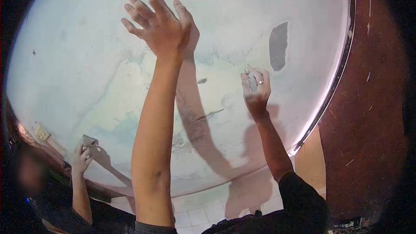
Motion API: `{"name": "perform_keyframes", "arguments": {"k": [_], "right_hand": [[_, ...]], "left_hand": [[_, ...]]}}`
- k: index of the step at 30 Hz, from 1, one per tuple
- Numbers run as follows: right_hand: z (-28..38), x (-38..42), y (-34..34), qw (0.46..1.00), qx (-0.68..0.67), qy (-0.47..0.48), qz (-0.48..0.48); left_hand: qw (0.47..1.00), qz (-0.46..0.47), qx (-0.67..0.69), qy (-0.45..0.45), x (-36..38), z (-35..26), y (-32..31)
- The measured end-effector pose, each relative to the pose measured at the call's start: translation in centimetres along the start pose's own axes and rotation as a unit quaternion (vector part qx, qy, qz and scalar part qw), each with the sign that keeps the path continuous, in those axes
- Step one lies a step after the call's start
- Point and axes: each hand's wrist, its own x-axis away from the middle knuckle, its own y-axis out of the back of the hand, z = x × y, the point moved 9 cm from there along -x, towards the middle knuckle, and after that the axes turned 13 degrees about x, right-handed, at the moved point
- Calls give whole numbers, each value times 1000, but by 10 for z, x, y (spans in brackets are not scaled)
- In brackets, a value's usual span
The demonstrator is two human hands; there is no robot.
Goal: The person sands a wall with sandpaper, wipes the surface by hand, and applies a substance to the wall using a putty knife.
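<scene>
A large curved panel [225,17], whitish with a pale yellow-green patch of filler [130,86] and dark scuffs, spans most of the view. My left hand [162,28] rests on its upper part, fingers spread and holding nothing. Lower and to the right, my right hand [256,86], with a ring on one finger, pinches a small grey piece of sandpaper [251,81] against the surface. Just above that hand, a dark grey strip [278,45] lies on the panel; it looks like another piece of sandpaper.
At lower left, a co-worker's hand [81,159] holds a grey flat piece [89,141] at the panel. A shiny dark-trimmed edge [344,56] bounds the panel on the right, beside a reddish-brown floor [368,117]. White tiles [199,216] show below.
</scene>
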Motion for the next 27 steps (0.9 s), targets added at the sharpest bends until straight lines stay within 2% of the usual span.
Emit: {"name": "perform_keyframes", "arguments": {"k": [3, 6, 8, 10, 12, 14, 16, 18, 21, 24, 27], "right_hand": [[2, -3, -3, 1000, -21, 12, 6], [-12, -5, -6, 985, -119, -123, 13], [-22, 2, -18, 965, -164, -182, 92], [-30, 11, -30, 921, -237, -271, 148], [-31, 23, -39, 840, -333, -388, 179], [-37, 16, -37, 918, -237, -283, 143], [-41, 16, -37, 926, -246, -253, 134], [-43, 23, -42, 869, -360, -304, 152], [-39, 16, -36, 883, -346, -277, 156], [-47, 14, -37, 927, -261, -233, 138], [-43, 10, -29, 926, -255, -265, 90]], "left_hand": [[1000, 6, 9, 6, -1, 0, 1], [1000, -16, 19, 2, -2, -2, 5], [1000, -18, 12, -1, -2, -2, 3], [1000, -22, 3, -4, -1, -1, 2], [1000, -27, -4, -7, 0, -2, 3], [999, -8, -48, -14, 1, 0, 0], [998, 1, -63, -19, 2, 1, -1], [999, 0, -49, -23, 3, 0, 0], [998, 4, -54, -15, 1, -2, -1], [999, -8, -41, -15, 1, -2, 0], [1000, -20, 8, -11, 1, -1, 3]]}}
